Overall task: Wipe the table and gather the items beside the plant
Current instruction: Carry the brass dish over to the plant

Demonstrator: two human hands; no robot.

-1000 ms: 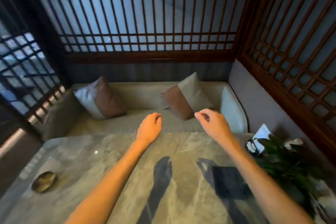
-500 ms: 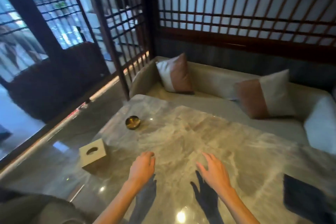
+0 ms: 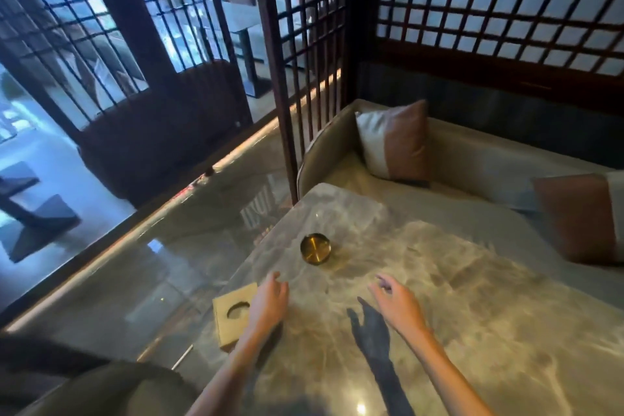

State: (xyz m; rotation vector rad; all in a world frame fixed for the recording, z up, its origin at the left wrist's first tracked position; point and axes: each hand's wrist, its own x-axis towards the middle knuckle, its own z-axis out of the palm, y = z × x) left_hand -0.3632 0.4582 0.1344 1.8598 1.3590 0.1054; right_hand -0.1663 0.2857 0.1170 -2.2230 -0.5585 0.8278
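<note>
A glossy grey-and-tan marble table [image 3: 456, 307] fills the lower right of the frame, lamp glare near its bottom edge. The left hand [image 3: 268, 304], empty with fingers loosely spread, hovers over the right edge of a square beige tissue box [image 3: 233, 312] at lower centre. The right hand [image 3: 395, 302] is open and holds nothing. Above them sits a round brass ashtray [image 3: 315, 248]. Dark wooden lattice screens [image 3: 314, 44] and a cushioned beige bench [image 3: 456, 162] enclose the table — polished floor [image 3: 141, 263] at left.
</note>
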